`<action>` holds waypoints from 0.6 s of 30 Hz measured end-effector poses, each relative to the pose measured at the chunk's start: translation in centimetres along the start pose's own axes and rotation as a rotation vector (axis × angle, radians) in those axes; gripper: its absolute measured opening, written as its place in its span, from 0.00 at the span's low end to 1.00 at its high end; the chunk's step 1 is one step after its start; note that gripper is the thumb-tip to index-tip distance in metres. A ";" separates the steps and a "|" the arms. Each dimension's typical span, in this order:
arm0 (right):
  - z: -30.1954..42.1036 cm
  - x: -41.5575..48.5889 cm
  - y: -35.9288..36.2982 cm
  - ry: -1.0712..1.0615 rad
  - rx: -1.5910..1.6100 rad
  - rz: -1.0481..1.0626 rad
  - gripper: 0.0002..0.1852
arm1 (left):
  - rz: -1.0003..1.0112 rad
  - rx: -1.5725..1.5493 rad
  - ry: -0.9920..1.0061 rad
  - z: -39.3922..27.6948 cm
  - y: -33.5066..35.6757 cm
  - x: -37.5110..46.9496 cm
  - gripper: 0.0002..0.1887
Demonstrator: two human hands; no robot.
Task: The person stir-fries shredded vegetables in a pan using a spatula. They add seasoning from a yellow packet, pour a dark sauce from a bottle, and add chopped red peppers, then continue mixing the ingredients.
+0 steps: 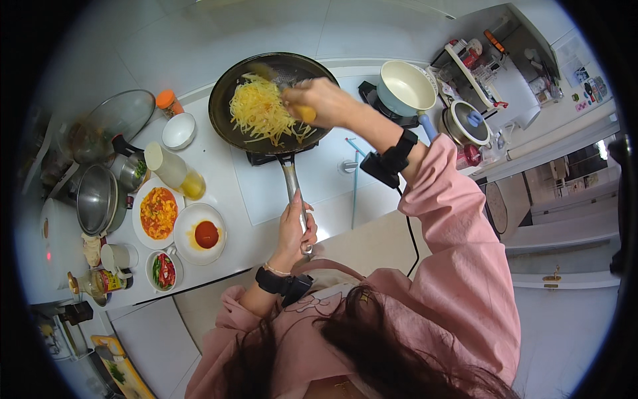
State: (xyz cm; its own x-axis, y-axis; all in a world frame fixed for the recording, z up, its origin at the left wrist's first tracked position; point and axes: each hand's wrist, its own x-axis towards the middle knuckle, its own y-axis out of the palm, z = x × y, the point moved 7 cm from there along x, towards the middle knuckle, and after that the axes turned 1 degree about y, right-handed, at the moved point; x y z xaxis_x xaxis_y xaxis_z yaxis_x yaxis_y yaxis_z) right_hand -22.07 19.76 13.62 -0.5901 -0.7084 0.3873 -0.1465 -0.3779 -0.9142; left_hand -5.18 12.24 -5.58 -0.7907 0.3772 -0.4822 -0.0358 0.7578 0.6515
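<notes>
A dark frying pan sits over the left burner, holding a heap of pale yellow shreds, likely potato. My left hand is wrapped around the pan's metal handle. Over the pan's right side, my right hand grips a spatula by its yellowish-brown handle. Motion blurs the fingers, and the spatula's blade is only a smear near the pan's far edge.
Left of the stove stand an oil bottle, a plate of tomato and egg, a plate with red sauce, and a cup of chopped peppers. A light-blue saucepan occupies the right burner; a lidded pot stands beyond it.
</notes>
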 end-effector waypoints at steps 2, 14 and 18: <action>0.0 -0.8 0.9 -0.108 0.108 -0.019 0.12 | 0.010 0.006 -0.010 -0.3 -0.1 -0.1 0.21; 1.7 -5.3 -2.2 -0.114 0.109 -0.032 0.12 | 0.060 -0.043 -0.023 -0.7 -0.7 -0.3 0.18; -9.8 -6.8 -7.1 0.611 0.488 -0.297 0.10 | 0.029 -0.031 -0.010 -0.8 -0.7 -0.4 0.20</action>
State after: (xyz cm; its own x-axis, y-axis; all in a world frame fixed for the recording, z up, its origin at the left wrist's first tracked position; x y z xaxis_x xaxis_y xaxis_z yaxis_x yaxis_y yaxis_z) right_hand -24.82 33.12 16.31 -0.9283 -0.1439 0.3430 -0.0864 -0.8134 -0.5752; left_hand -5.34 11.13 -5.44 -0.7853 0.4048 -0.4685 -0.0317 0.7294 0.6834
